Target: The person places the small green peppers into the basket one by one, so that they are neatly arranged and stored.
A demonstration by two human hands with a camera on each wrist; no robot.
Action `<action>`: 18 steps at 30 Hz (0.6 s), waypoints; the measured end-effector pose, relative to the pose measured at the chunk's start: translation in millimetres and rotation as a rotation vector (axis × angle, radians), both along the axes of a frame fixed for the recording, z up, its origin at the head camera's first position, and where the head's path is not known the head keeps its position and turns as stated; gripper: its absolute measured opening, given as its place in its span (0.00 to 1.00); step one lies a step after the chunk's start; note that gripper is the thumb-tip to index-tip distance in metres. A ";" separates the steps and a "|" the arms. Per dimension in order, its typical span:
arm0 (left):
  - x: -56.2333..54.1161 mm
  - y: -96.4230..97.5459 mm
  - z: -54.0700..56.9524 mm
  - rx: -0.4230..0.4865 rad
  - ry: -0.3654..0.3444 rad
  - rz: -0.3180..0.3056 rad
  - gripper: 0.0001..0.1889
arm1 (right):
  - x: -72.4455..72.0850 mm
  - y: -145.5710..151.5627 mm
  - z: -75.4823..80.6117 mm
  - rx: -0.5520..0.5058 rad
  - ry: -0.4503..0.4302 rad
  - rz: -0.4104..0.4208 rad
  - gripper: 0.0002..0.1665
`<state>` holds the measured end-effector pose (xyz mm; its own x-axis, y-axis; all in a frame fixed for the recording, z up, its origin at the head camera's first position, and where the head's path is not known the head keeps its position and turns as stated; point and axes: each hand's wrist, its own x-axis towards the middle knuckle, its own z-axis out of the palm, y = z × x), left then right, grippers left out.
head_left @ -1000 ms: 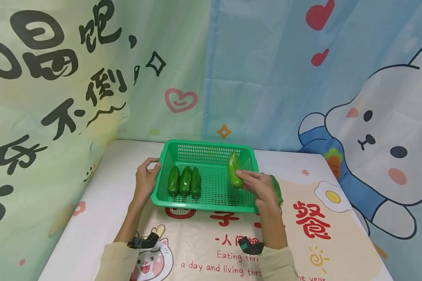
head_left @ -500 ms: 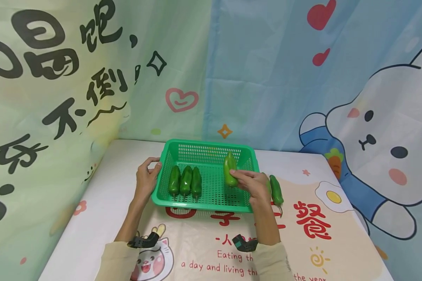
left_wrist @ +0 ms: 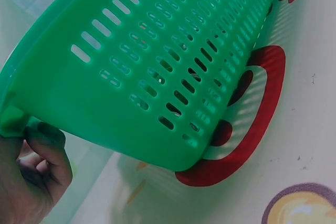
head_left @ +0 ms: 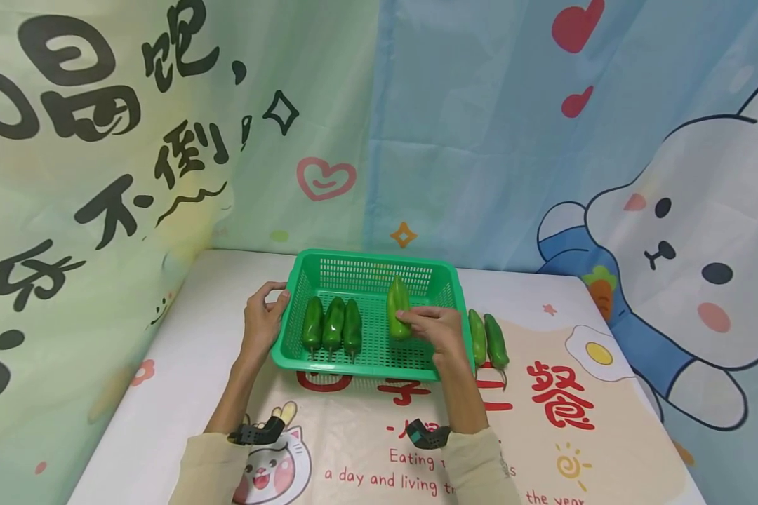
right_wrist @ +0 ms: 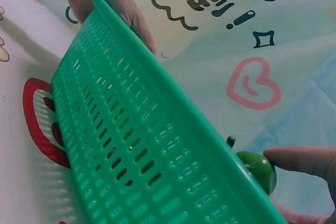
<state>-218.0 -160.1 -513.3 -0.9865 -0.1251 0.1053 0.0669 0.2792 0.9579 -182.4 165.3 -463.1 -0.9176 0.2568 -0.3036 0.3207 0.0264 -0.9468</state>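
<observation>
My left hand (head_left: 264,319) grips the left end of a green plastic basket (head_left: 379,373), thumb and fingers at its rim. The left wrist view shows that thumb (left_wrist: 50,148) under the rim's corner. Over the right half of the basket, my right hand (head_left: 439,330) pinches a light green pepper (head_left: 396,308), its narrow tip pointing away from me. In the right wrist view the stem end of this pepper (right_wrist: 257,166) shows just past the basket's rim. Three darker green peppers (head_left: 333,326) lie side by side in the basket's left part, stems toward me.
Two more green peppers, a lighter one (head_left: 478,337) and a darker one (head_left: 495,341), lie on the table just right of the basket. A printed mat (head_left: 581,449) with red lettering covers the table's front. Behind stands a printed cloth backdrop (head_left: 467,161).
My right hand has carried the light green pepper leftward over the basket, uncovering the two peppers on the table at the right. The left hand and basket have stayed put.
</observation>
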 end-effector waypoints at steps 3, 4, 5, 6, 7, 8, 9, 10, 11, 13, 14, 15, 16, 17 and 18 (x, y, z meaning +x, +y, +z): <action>-0.1 0.6 0.6 -0.001 0.000 0.005 0.17 | 0.0 -3.2 -0.7 0.002 -0.001 0.011 0.23; 0.1 0.4 0.8 -0.002 -0.001 0.006 0.17 | 0.0 -4.3 -1.1 0.009 -0.002 0.017 0.23; 0.3 0.3 1.0 -0.004 -0.002 0.007 0.17 | 0.0 -5.5 -1.4 0.018 -0.006 0.022 0.23; 0.4 0.3 1.1 -0.004 -0.002 0.007 0.17 | 0.0 -6.6 -1.8 0.025 -0.009 0.027 0.23; 0.5 0.2 1.3 -0.004 -0.003 0.006 0.17 | 0.0 -7.9 -2.0 0.034 -0.012 0.033 0.23; 0.6 0.1 1.4 -0.005 -0.004 0.006 0.17 | 0.1 -9.2 -2.4 0.045 -0.021 0.038 0.23; 0.6 -0.2 1.5 -0.007 -0.006 0.005 0.18 | 0.2 -10.9 -2.4 0.054 -0.029 0.042 0.23; 0.3 0.3 1.6 -0.009 -0.006 0.003 0.18 | 0.2 -11.6 -2.3 0.062 -0.034 0.044 0.23; 0.2 0.8 1.8 -0.011 -0.007 0.003 0.18 | -0.1 -12.8 -2.4 0.070 -0.042 0.046 0.23; 0.1 1.4 1.7 -0.010 -0.009 0.005 0.18 | -1.0 -15.4 -2.9 0.089 -0.050 0.052 0.23; 0.1 1.5 1.7 -0.011 -0.010 0.006 0.18 | -1.8 -16.7 -3.6 0.099 -0.053 0.056 0.23; 0.1 1.5 1.6 -0.012 -0.009 0.007 0.18 | -2.7 -18.1 -4.0 0.110 -0.053 0.061 0.23; 0.3 1.6 1.6 -0.011 -0.009 0.009 0.17 | -3.9 -19.5 -4.6 0.121 -0.048 0.066 0.22; 0.4 1.7 1.6 -0.009 -0.007 0.009 0.17 | -4.7 -21.1 -5.5 0.132 -0.045 0.069 0.22; 0.3 1.7 1.5 -0.009 -0.005 0.009 0.17 | -5.7 -22.4 -5.8 0.145 -0.038 0.073 0.21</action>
